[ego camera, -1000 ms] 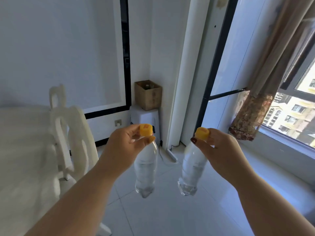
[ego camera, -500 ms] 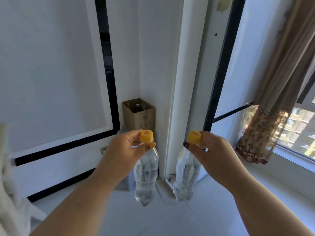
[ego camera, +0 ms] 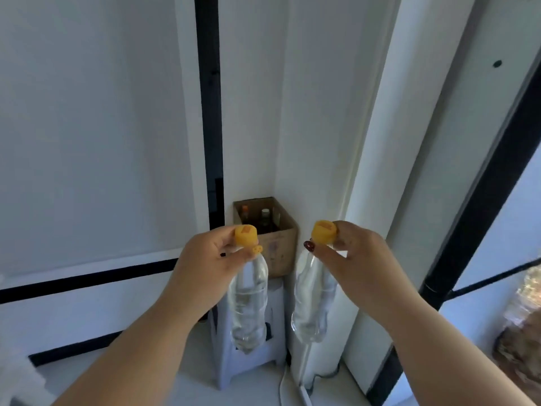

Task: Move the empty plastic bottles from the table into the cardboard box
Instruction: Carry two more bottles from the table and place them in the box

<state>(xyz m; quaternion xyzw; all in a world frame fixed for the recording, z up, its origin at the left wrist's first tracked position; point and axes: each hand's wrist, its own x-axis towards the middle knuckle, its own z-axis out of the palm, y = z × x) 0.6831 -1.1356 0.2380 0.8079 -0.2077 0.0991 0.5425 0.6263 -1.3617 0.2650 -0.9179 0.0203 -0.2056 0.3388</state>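
Note:
Two clear empty plastic bottles with orange caps hang upright in front of me. My left hand (ego camera: 205, 265) pinches the left bottle (ego camera: 248, 306) at its neck just under the cap. My right hand (ego camera: 354, 259) pinches the right bottle (ego camera: 313, 306) the same way. The open cardboard box (ego camera: 278, 250) stands in the wall corner just beyond and between the two caps, on a white stool. Several bottles stand inside it, their tops showing.
The white plastic stool (ego camera: 275, 332) carries the box in the corner. A white pillar (ego camera: 366, 171) rises right of it, with a cable (ego camera: 281, 385) on the floor at its foot. A black window frame (ego camera: 468, 218) and brown curtain (ego camera: 521, 332) lie at the right.
I have come closer to the corner: the box and stool look larger and sit right behind the bottles. The chair has left the view. Both hands keep their hold.

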